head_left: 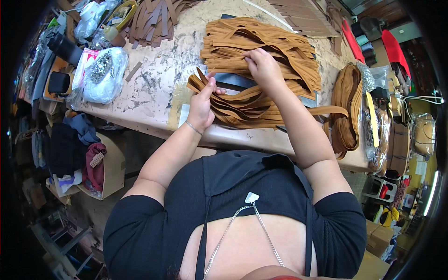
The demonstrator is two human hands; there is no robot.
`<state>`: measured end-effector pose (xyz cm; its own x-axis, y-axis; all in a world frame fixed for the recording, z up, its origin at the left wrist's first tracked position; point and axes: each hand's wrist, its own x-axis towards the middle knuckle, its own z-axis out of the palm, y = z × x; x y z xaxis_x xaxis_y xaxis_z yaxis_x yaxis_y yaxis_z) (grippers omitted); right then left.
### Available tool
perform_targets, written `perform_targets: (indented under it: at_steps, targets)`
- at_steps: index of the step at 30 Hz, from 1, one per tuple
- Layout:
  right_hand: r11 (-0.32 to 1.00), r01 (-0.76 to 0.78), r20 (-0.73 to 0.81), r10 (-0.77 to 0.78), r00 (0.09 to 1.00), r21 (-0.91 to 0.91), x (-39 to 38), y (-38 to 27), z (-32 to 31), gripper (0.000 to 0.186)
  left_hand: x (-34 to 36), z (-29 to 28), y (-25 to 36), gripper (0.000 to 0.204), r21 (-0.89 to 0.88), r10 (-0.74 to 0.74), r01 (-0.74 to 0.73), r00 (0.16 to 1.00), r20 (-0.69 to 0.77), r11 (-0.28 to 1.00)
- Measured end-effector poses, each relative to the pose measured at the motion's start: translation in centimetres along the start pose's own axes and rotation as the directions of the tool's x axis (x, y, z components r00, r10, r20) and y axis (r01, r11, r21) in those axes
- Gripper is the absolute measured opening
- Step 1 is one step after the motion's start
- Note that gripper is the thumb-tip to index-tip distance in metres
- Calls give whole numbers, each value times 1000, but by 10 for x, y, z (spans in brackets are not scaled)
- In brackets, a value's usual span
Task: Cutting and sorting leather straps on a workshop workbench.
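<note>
My left hand (203, 107) is closed around the left ends of a bundle of long, flat golden-brown strips (247, 112). The bundle runs rightward along the table's near side and passes under my right forearm. Farther back lies a thick stack of the same strips (228, 42), laid side by side. My right hand (264, 70) is over that stack, thumb and fingers pinched together at its surface; what lies between the fingertips is too small to make out. A dark flat piece (233, 80) shows between stack and bundle.
A looped coil of brown strips (346, 107) stands at the table's right edge, one strip reaching toward the bundle. Darker brown strips (151, 21) lie at the back left. A plastic-wrapped package (106, 74) and a black bottle (64, 48) sit at left; cardboard boxes (112, 165) stand below.
</note>
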<state>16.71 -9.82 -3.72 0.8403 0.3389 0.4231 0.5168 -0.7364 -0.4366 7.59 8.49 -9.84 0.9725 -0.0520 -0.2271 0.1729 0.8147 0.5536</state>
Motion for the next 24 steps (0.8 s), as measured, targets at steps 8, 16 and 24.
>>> perform_targets:
  at_steps: [8, 16, 24]
  targets:
    - [986, 117, 388, -155, 909, 118, -15, -15, 3, 17, 3, -9, -6, 26, 96, -21, 31, 994, -103, 995]
    - [985, 53, 232, -15, 973, -161, -11, 8, 7, 15, 5, -7, -2, 37, 27, -56, 54, 991, 121, 998]
    - [954, 70, 379, -183, 907, 292, -16, -25, 0, 13, -1, 0, -2, 31, 82, 0, 0, 1000, 2, 997]
